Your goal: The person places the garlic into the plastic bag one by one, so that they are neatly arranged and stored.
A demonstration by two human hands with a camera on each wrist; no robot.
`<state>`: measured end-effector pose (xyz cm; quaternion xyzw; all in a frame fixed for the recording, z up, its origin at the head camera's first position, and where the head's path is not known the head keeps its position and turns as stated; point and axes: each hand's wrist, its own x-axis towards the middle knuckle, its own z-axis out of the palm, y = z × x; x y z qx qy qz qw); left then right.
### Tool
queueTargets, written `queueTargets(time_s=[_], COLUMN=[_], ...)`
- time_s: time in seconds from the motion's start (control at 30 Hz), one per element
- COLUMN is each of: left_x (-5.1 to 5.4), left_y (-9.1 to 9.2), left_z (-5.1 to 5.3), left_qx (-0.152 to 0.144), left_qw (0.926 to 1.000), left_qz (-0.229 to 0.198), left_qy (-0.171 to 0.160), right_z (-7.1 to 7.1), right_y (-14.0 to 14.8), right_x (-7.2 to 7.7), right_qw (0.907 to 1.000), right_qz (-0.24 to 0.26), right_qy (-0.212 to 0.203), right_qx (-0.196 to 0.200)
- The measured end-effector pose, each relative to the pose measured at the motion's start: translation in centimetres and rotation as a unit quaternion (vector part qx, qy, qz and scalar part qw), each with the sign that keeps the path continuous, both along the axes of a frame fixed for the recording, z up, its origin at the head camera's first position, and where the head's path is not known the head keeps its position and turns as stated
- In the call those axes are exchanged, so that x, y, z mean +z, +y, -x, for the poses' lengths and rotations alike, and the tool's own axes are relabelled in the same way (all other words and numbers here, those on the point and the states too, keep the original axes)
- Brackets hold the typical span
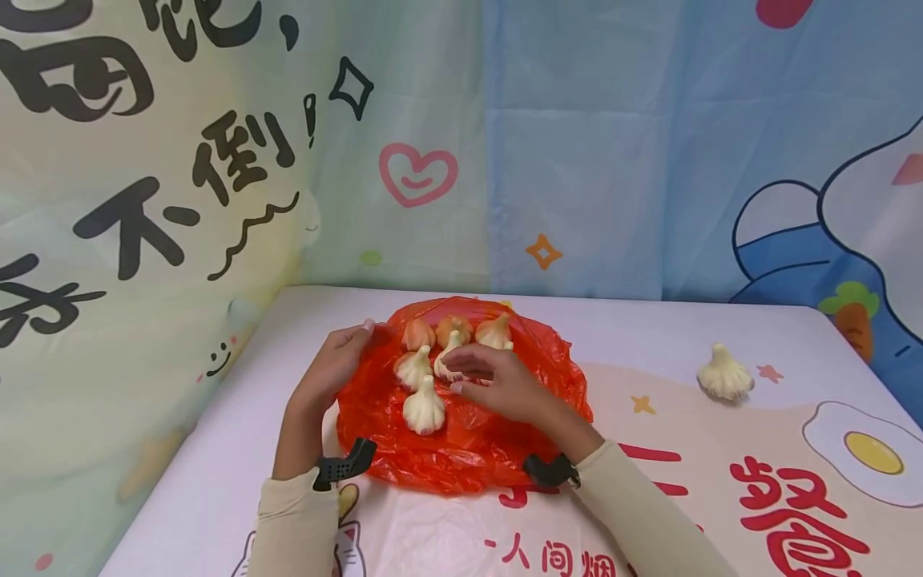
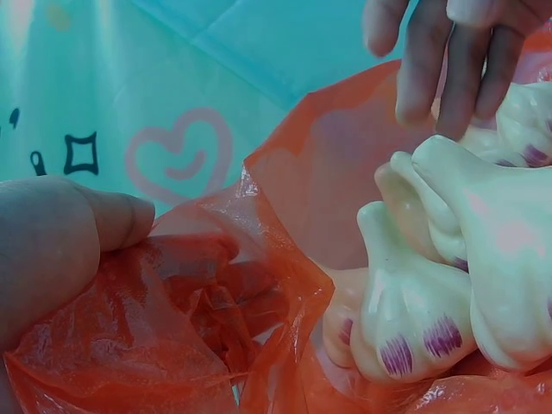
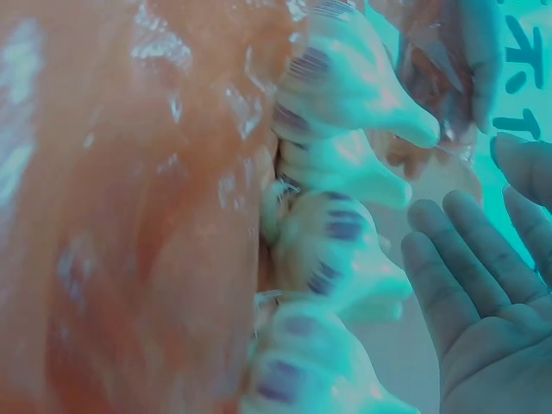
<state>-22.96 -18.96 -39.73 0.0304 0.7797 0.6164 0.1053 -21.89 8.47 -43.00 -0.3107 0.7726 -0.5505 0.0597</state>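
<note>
A red plastic bag (image 1: 476, 457) lies spread open on the table, with several white garlic bulbs (image 1: 424, 409) sitting in it. At its left rim my left hand (image 1: 333, 367) holds the thin film; in the left wrist view the thumb (image 2: 116, 220) lies over the film and the fingers show faintly through it. My right hand (image 1: 508, 386) hovers over the bulbs, partly covering those behind. In the right wrist view its fingers (image 3: 470, 259) are fairly straight, beside the bulbs' stems, and nothing is in the palm. Purple marks show on the nearer bulbs (image 2: 414, 319).
One separate garlic bulb (image 1: 724, 374) stands on the printed tablecloth (image 1: 649, 457) to the right of the bag. A printed curtain (image 1: 577, 160) hangs behind the table and along its left side. Dark straps (image 1: 346, 463) sit on both wrists.
</note>
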Motion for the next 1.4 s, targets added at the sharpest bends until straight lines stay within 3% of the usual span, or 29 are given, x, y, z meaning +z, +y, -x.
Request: queueTargets(time_s=[0.23,0.37,0.63,0.9,1.1,1.4], left_x=[0.0,0.2,0.3,0.2,0.0,-0.1], left_y=[0.0,0.1,0.1,0.1,0.1,0.1], left_z=[-0.1,-0.1,0.0,-0.2,-0.1,-0.1], left_qx=[0.000,0.003,-0.001,0.005,0.005,0.005], left_qw=[1.0000,0.9999,0.9999,1.0000,0.9999,0.9999], left_qz=[0.004,0.009,0.011,0.008,0.009,0.014], left_qy=[0.005,0.005,0.004,-0.003,-0.001,0.006], right_z=[-1.3,-1.8,-2.7,-3.8,-4.2,-4.7], right_y=[2.2,3.8,7.4,10.6,13.8,18.8], right_x=[1.2,1.7,1.4,1.0,1.2,1.3], right_qw=[0.9984,0.9972,0.9886,0.9794,0.9673,0.9364], right_qz=[-0.030,-0.030,-0.025,-0.045,-0.069,-0.130], right_qy=[0.002,0.027,0.108,0.124,0.139,0.140], right_qx=[-0.049,-0.063,-0.101,-0.154,-0.200,-0.294])
